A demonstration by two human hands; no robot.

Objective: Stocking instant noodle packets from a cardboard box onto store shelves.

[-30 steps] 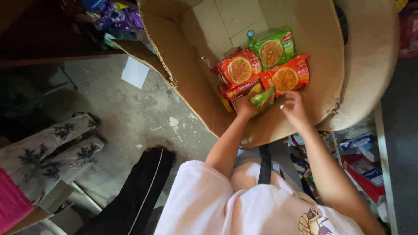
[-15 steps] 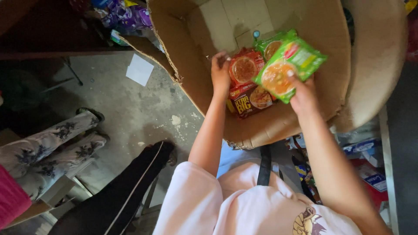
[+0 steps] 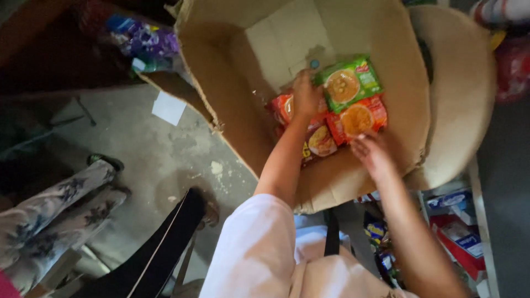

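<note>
- Down inside the open cardboard box [image 3: 232, 105] lie our flat food packets: a green packet [image 3: 349, 83] on top toward the far wall, an orange packet [image 3: 359, 118] just beside and below it, and red-orange ones partly under our arm.
- Our left hand [image 3: 305, 95] rests on the packets at the green one's left edge, fingers curled down; we cannot tell whether it pinches anything or only presses.
- Our right hand [image 3: 372, 154] hovers at the near edge of the orange packet, fingers loose and spread, holding nothing that we can see.
- We judge these packets light, thin-skinned and crinkly, with something brittle inside that would crack under a hard squeeze.
- Their glossy film looks slippery, so a flat stack could slide apart.
- We would take one by a sealed end or by its two long edges, lightly, rather than pressing the middle.
- Beside the box, on the grey floor [image 3: 143, 149], lies a white scrap of paper [image 3: 169, 107].
</note>
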